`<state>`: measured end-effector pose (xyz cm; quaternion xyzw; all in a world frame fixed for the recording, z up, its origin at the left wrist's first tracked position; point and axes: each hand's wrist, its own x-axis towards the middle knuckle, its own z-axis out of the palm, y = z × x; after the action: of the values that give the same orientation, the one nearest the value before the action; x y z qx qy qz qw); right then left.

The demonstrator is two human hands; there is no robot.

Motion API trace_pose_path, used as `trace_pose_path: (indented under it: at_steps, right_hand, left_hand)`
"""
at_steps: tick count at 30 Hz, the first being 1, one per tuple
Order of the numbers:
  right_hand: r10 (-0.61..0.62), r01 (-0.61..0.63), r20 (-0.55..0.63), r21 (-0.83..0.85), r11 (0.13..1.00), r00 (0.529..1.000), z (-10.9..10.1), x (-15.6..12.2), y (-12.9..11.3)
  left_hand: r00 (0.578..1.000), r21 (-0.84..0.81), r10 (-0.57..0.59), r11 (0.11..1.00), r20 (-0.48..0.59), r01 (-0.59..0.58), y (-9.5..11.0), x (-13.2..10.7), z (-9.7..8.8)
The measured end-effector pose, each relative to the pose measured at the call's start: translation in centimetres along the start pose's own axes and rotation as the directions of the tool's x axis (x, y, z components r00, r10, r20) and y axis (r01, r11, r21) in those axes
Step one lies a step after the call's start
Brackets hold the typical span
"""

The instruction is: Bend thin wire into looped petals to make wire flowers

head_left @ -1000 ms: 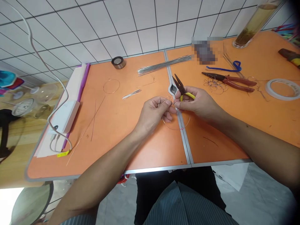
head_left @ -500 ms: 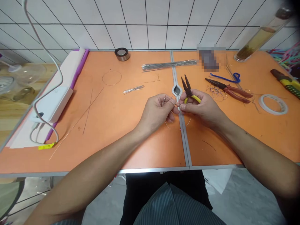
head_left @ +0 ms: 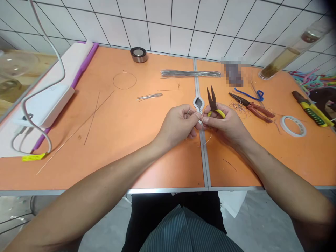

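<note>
Moved?

Yellow-handled pliers (head_left: pixel 213 104) stood more upright than before.

Count?

One pair, gripped in the right hand (head_left: pixel 226 122); one wire loop (head_left: pixel 188 112), pinched between the fingertips (head_left: pixel 193 114) of the left hand (head_left: pixel 177 127), both near the bench's centre seam (head_left: pixel 205 164).

orange table (head_left: pixel 78 171): two panels joined by a metal strip (head_left: pixel 206 168). left panel carries a wire ring (head_left: pixel 124 81), loose wires (head_left: pixel 91 117), a metal tape roll (head_left: pixel 138 54) and a white box (head_left: pixel 44 105). right panel carries red pliers (head_left: pixel 258 112), blue wire (head_left: pixel 249 94) and a white tape roll (head_left: pixel 293 126). a wire bundle (head_left: pixel 190 74) lies across the joint.
</note>
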<state>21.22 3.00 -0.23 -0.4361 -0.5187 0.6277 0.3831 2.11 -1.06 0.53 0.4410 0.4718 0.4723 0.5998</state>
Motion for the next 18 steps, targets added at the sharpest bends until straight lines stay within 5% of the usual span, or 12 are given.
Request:
trace_pose_path:
  at_steps: [11,18]
  right_hand:
    - [-0.075,0.072,-0.014,-0.159,0.985,0.997,0.39,-0.33,0.11]
    - [-0.113,0.1,-0.064,-0.182,0.978,0.992,0.92,-0.88,0.13]
  left_hand:
    - [0.998,0.053,0.034,0.998,-0.061,-0.031,-0.54,0.1,0.15]
    - [0.995,0.002,-0.06,0.998,-0.077,0.06,-0.73,0.17,0.5]
